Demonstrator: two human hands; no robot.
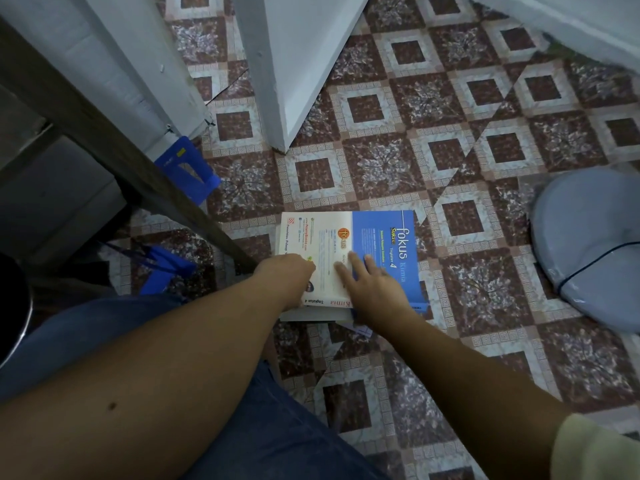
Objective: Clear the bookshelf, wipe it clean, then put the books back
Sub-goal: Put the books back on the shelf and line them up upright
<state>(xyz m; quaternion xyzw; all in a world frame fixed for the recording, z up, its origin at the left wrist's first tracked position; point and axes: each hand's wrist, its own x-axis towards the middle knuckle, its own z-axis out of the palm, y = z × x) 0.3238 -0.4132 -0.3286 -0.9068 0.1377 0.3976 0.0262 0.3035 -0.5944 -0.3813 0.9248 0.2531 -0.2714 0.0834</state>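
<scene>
R hand [375,289]: fingers [358,265] straight and spread, released, lying flat on the cover of the top book [384,237]; nothing grasped, palm over the book's near R corner. L hand [287,275]: knuckles up, fingers folded under and hidden, sitting on the book's near L part. Can't tell if it grasps the edge or just presses down.

Book: blue and white cover, "fokus" in big white letters, "Tingkatan 4" on the spine edge facing the person. It lies flat on top of a low stack [311,315] of other books/papers, whose edges poke out at the near side. Stack sits on the patterned floor [478,341], brown and white diamond tiles, just in front of the person's knees in blue jeans [277,427]. Both forearms are bare; cream sleeve [595,448] at bottom R.

Further out: dark wooden board [121,140] runs diagonally on the L, its lower end just beside the stack. Blue plastic piece [187,168] beyond it, another blue item [166,268] under it. White post [294,64] stands on the floor further back. Grey-blue rounded thing in clear wrap [588,254] on the R, well apart from the books.
</scene>
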